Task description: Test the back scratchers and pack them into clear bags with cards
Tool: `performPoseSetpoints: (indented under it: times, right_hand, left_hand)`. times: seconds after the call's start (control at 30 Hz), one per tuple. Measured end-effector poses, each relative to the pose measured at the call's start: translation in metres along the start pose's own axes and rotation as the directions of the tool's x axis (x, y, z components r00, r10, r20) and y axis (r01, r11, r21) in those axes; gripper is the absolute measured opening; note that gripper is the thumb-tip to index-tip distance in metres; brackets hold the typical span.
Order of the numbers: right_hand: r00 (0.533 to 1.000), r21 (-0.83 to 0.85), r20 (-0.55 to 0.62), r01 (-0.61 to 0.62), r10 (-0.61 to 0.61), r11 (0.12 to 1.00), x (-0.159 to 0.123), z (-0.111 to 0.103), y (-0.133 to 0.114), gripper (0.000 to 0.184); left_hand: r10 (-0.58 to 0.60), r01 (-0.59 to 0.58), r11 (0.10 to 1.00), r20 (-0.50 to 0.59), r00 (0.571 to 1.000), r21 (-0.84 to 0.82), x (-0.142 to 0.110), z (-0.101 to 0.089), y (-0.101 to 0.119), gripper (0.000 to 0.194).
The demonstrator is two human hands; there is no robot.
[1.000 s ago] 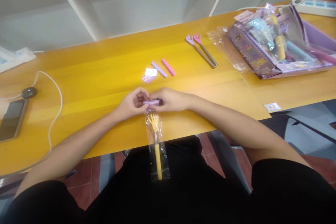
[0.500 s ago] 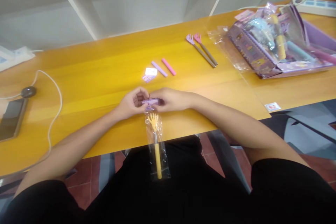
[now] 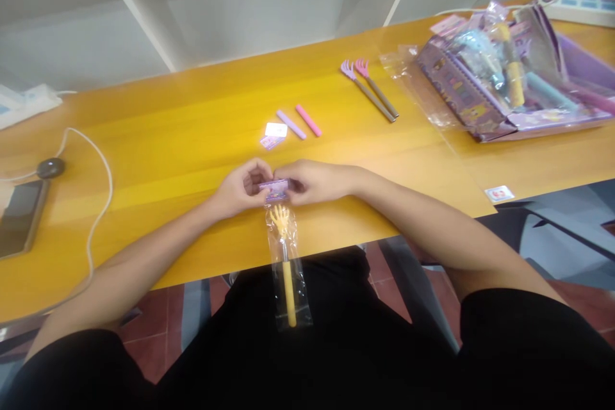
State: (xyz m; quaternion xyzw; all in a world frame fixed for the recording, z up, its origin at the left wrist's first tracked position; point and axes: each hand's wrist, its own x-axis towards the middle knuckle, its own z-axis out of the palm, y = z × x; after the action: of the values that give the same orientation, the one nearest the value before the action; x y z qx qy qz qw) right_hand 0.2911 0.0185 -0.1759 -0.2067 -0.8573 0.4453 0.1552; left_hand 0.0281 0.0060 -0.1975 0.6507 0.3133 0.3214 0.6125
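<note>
My left hand (image 3: 246, 187) pinches the left end of a purple printed header card (image 3: 275, 189). My right hand (image 3: 306, 182) grips the card's right end, its fingers partly hidden. From the card hangs a clear plastic bag (image 3: 298, 269) with a yellow back scratcher (image 3: 288, 288) inside, hand-shaped end up, lower part over my lap. Beyond my hands lie a lilac tube (image 3: 291, 125), a pink tube (image 3: 308, 120) and small cards (image 3: 275, 131). Farther right, a lilac-headed back scratcher (image 3: 368, 93) rests beside a pink-headed one (image 3: 378, 90), both with bare metal shafts.
A purple display box (image 3: 461, 93) holding bagged back scratchers stands at the right, loose clear plastic (image 3: 423, 96) at its side. A power strip (image 3: 579, 8) lies behind it. At the left are a phone (image 3: 22, 218) and a white cable (image 3: 109, 173); a sticker (image 3: 500, 194) marks the table's front edge.
My right thumb has shifted off the front of the header card, so more of its print shows. Both hands stay in nearly the same place, and the bag hangs as before.
</note>
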Motion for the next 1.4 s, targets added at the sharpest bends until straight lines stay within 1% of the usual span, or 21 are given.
performPoseSetpoints:
  times: [0.2, 0.27, 0.4, 0.53, 0.7, 0.93, 1.17, 1.33, 1.4]
  right_hand:
    - [1.000, 0.010, 0.005, -0.021, 0.021, 1.000, -0.002, -0.001, 0.001, 0.013]
    - [1.000, 0.005, 0.004, -0.025, 0.025, 1.000, -0.002, 0.000, 0.002, 0.011]
    - [1.000, -0.011, -0.016, 0.007, -0.007, 1.000, -0.002, 0.000, 0.003, 0.009]
    - [0.999, -0.033, -0.026, 0.043, -0.044, 0.999, -0.002, 0.000, 0.003, 0.027]
    - [0.999, -0.043, -0.030, 0.035, -0.036, 0.998, -0.002, 0.000, 0.004, 0.031]
    - [0.999, -0.059, -0.028, 0.014, -0.016, 0.998, -0.001, 0.000, 0.004, 0.032]
    - [1.000, -0.059, -0.016, 0.008, -0.009, 0.998, -0.001, -0.001, 0.004, 0.028]
    - [1.000, -0.049, -0.017, 0.003, -0.004, 0.999, -0.001, -0.002, 0.001, 0.033]
    - [1.000, -0.037, -0.015, -0.011, 0.010, 0.999, -0.002, -0.002, 0.000, 0.028]
  left_hand:
    - [0.000, 0.000, 1.000, -0.026, 1.000, 0.014, -0.001, 0.003, 0.001, 0.041]
    - [-0.004, 0.005, 1.000, -0.046, 0.999, 0.027, -0.001, 0.005, 0.000, 0.040]
    - [-0.021, 0.024, 0.998, -0.068, 0.997, 0.053, -0.004, 0.011, 0.000, 0.036]
    - [-0.033, 0.036, 0.998, -0.056, 0.998, 0.059, -0.004, 0.012, 0.002, 0.036]
    - [-0.046, 0.048, 0.997, -0.035, 0.998, 0.058, -0.004, 0.010, 0.003, 0.038]
    - [-0.065, 0.065, 0.996, 0.000, 0.998, 0.054, -0.004, 0.007, 0.000, 0.039]
    - [-0.051, 0.050, 0.998, 0.026, 0.998, 0.050, -0.003, 0.003, -0.003, 0.039]
    - [-0.037, 0.035, 0.998, 0.043, 0.998, 0.053, -0.003, 0.002, -0.003, 0.038]
    - [-0.034, 0.031, 0.998, 0.055, 0.998, 0.053, -0.002, 0.001, -0.002, 0.037]
